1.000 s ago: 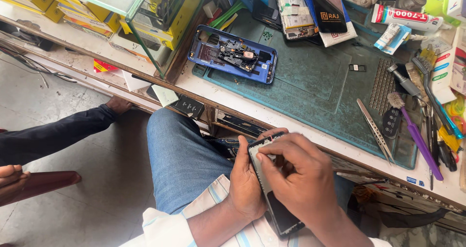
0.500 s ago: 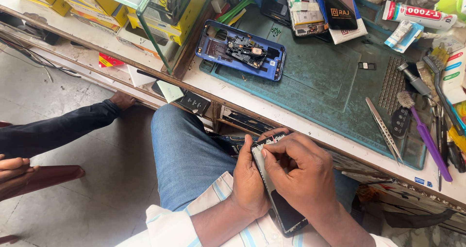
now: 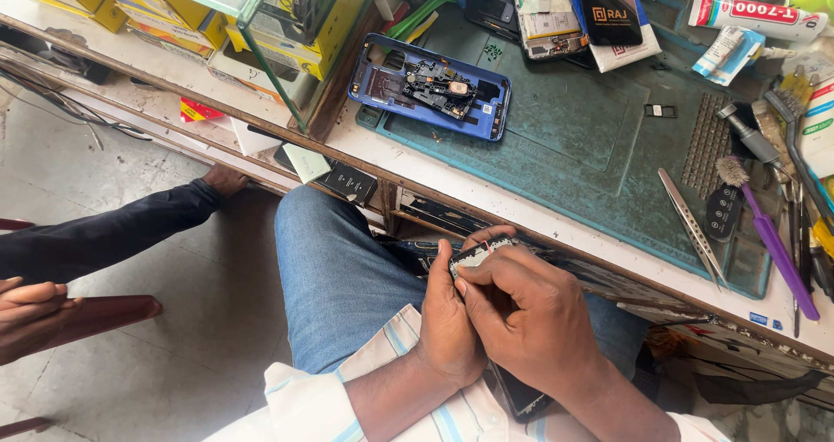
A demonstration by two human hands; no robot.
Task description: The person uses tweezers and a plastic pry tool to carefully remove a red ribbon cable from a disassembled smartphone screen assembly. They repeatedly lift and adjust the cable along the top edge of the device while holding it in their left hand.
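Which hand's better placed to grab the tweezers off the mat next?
Right, probably. The tweezers lie right of both hands; the right hand is nearer, while the left hand cradles the phone.

1. The phone (image 3: 512, 390) I hold is a dark, flat slab, mostly hidden under my hands.
2. Its far end shows pale, bare parts at the top edge.
3. It lies lengthwise over my lap, near the bench edge.

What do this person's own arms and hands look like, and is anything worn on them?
Both hands, the left hand and the right hand, are bare: no gloves, and no rings or watch visible. The forearms are uncovered. A pale shirt sleeve with thin light-blue stripes ends near the left elbow; another pale sleeve shows near the right arm.
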